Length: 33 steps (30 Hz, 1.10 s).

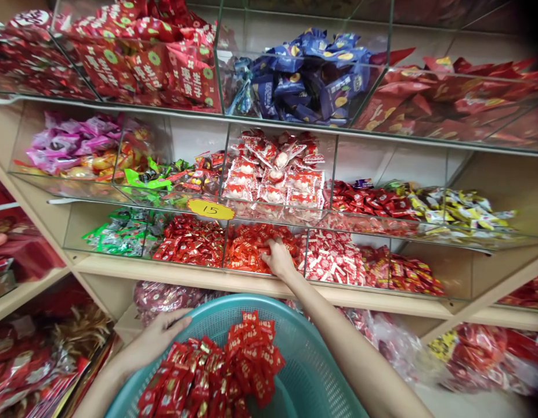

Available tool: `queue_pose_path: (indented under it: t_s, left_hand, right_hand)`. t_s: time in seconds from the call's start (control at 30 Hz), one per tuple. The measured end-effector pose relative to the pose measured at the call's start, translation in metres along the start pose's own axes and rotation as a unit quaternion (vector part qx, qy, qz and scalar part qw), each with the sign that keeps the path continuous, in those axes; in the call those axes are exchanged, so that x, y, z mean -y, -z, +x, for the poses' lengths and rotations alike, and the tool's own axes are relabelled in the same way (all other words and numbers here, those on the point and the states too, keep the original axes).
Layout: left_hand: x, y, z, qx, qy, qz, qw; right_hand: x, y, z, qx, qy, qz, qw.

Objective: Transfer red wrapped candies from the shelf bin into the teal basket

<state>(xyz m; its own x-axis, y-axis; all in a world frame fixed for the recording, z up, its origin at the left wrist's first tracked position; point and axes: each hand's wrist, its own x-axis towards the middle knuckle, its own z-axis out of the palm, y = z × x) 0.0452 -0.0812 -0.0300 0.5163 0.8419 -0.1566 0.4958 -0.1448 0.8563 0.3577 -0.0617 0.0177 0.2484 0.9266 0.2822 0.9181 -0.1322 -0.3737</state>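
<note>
A teal plastic basket [325, 348] with perforated sides is in front of me at the bottom. It holds a heap of red wrapped candies [194, 371]. My left hand [159, 337] is on the basket's left rim, with its fingers over the edge and its thumb side partly hidden. Reaching up past the basket, my right hand [280, 259] is down in a glass compartment of orange-red wrapped candies [246, 247] on the lowest display row. Its fingers are curled into the packets, and the fingertips are partly hidden.
Thin glass dividers split the shelves into compartments of candies. A yellow price tag [211, 209] reading 15 hangs above. Blue packets [295, 81] fill a top bin. The wooden shelf edge [173, 277] runs below my right hand. Plastic bags [173, 296] lie underneath.
</note>
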Motion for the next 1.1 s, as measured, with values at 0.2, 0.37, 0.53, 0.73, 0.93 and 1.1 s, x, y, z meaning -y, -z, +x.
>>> queue_pose_path:
  t_s: [0.2, 0.37, 0.53, 0.73, 0.93, 1.1]
  left_hand:
    - [-0.003, -0.001, 0.001, -0.002, -0.002, -0.002, 1.000]
    - [-0.005, -0.001, 0.001, -0.015, -0.002, -0.010, 1.000]
    - [-0.008, -0.001, -0.002, 0.018, 0.000, -0.018, 1.000]
    - [-0.011, -0.001, -0.003, 0.025, 0.002, -0.012, 1.000]
    - [-0.007, -0.001, -0.002, 0.003, -0.003, -0.009, 1.000]
    - [-0.010, -0.001, -0.003, 0.005, -0.009, -0.007, 1.000]
  right_hand:
    - [-0.007, 0.009, -0.015, -0.003, 0.019, -0.001, 1.000]
    - [-0.003, 0.028, -0.030, -0.031, 0.035, -0.029, 0.998]
    - [0.006, 0.043, -0.048, -0.081, 0.052, 0.048, 0.994]
    - [0.024, -0.001, -0.075, 0.111, -0.008, 0.306, 0.945]
    - [0.044, -0.047, -0.100, 0.196, -0.020, 0.232, 0.952]
    - [0.055, -0.055, -0.109, 0.178, 0.006, 0.103, 0.979]
